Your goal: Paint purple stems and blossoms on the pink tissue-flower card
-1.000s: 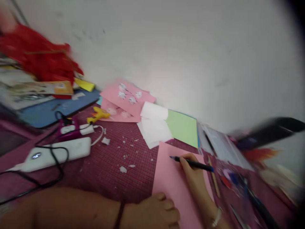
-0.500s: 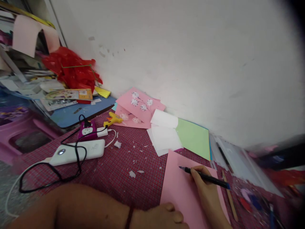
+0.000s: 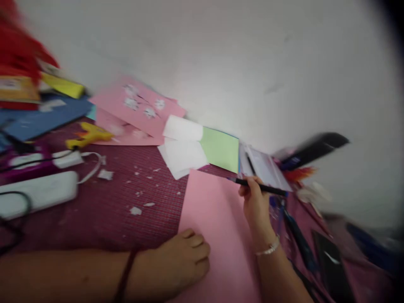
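A sheet of pink paper lies on the checked tablecloth in front of me, with no marks that I can make out. My left hand rests on its left side, fingers curled in and knuckles up. My right hand pinches a black marker pen near its tip. The pen is held almost level over the paper's upper right edge, its bluish tip pointing left. Beyond the sheet lie white paper pieces and a light green sheet.
Pink cards with white flowers lie against the wall. A yellow glue gun, a white power bank and cables are on the left. Paper scraps dot the tablecloth. Pens and dark tools crowd the right side, blurred.
The view has swung to the right, showing more of the right side. My right hand has moved with the pen from over the sheet to its upper right edge. My left hand stays on the paper.
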`<act>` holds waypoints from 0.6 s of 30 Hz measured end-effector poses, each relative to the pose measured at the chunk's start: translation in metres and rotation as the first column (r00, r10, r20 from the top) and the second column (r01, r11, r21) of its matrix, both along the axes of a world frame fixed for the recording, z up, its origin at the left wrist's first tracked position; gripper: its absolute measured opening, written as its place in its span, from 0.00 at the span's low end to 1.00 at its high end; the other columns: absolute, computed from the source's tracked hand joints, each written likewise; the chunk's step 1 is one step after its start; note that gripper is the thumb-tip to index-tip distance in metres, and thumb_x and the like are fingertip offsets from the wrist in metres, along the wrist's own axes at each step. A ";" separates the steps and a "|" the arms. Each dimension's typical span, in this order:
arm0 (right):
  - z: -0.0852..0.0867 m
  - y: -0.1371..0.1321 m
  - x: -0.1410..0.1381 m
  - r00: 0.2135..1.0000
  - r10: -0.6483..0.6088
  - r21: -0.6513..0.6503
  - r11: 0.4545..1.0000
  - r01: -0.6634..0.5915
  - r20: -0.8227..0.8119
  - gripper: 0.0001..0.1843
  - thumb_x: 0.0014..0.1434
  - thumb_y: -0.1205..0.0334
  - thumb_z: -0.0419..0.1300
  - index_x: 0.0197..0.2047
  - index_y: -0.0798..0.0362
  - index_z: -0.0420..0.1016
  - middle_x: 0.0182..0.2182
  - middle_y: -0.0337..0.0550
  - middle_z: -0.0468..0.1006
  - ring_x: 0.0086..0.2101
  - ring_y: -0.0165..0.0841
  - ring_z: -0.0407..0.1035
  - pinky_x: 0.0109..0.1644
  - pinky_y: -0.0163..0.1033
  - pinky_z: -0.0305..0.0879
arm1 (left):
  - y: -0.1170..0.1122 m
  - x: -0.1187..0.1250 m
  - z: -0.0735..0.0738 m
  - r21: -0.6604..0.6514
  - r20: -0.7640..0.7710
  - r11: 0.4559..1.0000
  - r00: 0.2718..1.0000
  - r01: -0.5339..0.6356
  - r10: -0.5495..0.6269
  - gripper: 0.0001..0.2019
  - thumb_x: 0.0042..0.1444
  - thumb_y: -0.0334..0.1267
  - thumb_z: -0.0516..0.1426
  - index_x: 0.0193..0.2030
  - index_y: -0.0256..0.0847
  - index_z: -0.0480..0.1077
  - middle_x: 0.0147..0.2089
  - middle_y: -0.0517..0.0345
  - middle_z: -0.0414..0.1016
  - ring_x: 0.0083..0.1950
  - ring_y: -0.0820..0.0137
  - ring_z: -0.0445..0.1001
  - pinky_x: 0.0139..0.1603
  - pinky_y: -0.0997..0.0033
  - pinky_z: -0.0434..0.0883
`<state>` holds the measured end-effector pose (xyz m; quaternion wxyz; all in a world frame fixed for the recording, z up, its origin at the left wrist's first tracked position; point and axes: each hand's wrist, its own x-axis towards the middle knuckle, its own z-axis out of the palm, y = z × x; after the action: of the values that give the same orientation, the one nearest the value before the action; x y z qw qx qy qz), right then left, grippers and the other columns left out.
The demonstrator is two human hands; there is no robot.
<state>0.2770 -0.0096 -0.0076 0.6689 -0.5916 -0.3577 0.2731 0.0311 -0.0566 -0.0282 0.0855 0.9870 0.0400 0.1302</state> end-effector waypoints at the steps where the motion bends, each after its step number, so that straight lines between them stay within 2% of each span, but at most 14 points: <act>1: 0.002 0.000 0.011 1.000 -0.029 0.019 0.999 0.030 -0.011 0.10 0.54 0.55 0.60 0.28 0.51 0.67 0.16 0.31 0.65 0.19 0.26 0.58 0.24 0.34 0.53 | 0.000 0.001 -0.004 -0.001 -0.008 1.000 1.000 -0.014 0.014 0.06 0.59 0.37 0.57 0.39 0.38 0.70 0.42 0.51 0.72 0.42 0.65 0.66 0.41 0.65 0.61; 5: 0.004 -0.005 0.040 0.996 -0.084 0.024 0.996 0.085 -0.034 0.07 0.51 0.58 0.61 0.29 0.50 0.66 0.17 0.30 0.68 0.19 0.27 0.62 0.28 0.35 0.62 | -0.001 0.003 -0.012 0.012 -0.036 1.000 0.999 -0.023 0.023 0.06 0.58 0.36 0.58 0.42 0.38 0.71 0.46 0.52 0.73 0.43 0.66 0.67 0.43 0.65 0.61; 8: -0.003 -0.008 0.040 0.999 -0.019 -0.029 0.999 0.018 -0.039 0.06 0.51 0.59 0.61 0.30 0.49 0.67 0.17 0.29 0.67 0.20 0.27 0.62 0.31 0.37 0.66 | -0.002 0.003 -0.009 0.014 -0.052 1.000 0.999 -0.014 0.014 0.07 0.58 0.34 0.58 0.42 0.38 0.72 0.46 0.52 0.74 0.43 0.66 0.68 0.44 0.65 0.62; 12: -0.015 -0.008 0.030 0.996 0.066 -0.107 0.993 -0.059 0.061 0.06 0.53 0.59 0.60 0.29 0.49 0.66 0.17 0.31 0.67 0.19 0.28 0.61 0.26 0.35 0.60 | -0.001 0.003 -0.009 0.020 -0.042 1.000 0.999 -0.024 0.025 0.06 0.58 0.34 0.58 0.42 0.38 0.72 0.45 0.53 0.75 0.44 0.65 0.68 0.45 0.65 0.62; 14: -0.021 -0.007 0.027 0.991 0.073 -0.133 0.989 -0.058 0.108 0.06 0.53 0.60 0.59 0.28 0.50 0.67 0.17 0.32 0.68 0.20 0.28 0.61 0.24 0.35 0.57 | -0.001 0.003 -0.012 0.014 -0.043 0.999 0.999 -0.029 0.030 0.07 0.58 0.35 0.58 0.43 0.38 0.72 0.46 0.53 0.75 0.45 0.65 0.68 0.45 0.64 0.62; 18: -0.026 -0.006 0.026 0.989 0.049 -0.169 0.985 -0.025 0.142 0.06 0.53 0.60 0.59 0.29 0.51 0.67 0.19 0.34 0.70 0.21 0.28 0.61 0.24 0.35 0.56 | -0.002 0.002 -0.019 -0.003 -0.042 0.999 0.999 -0.033 0.033 0.08 0.59 0.34 0.57 0.44 0.38 0.72 0.47 0.52 0.74 0.45 0.65 0.67 0.46 0.65 0.62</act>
<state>0.3033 -0.0155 -0.0339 0.5841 -0.6569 -0.3925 0.2706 0.0326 -0.0589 -0.0470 0.0841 0.9886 0.0583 0.1107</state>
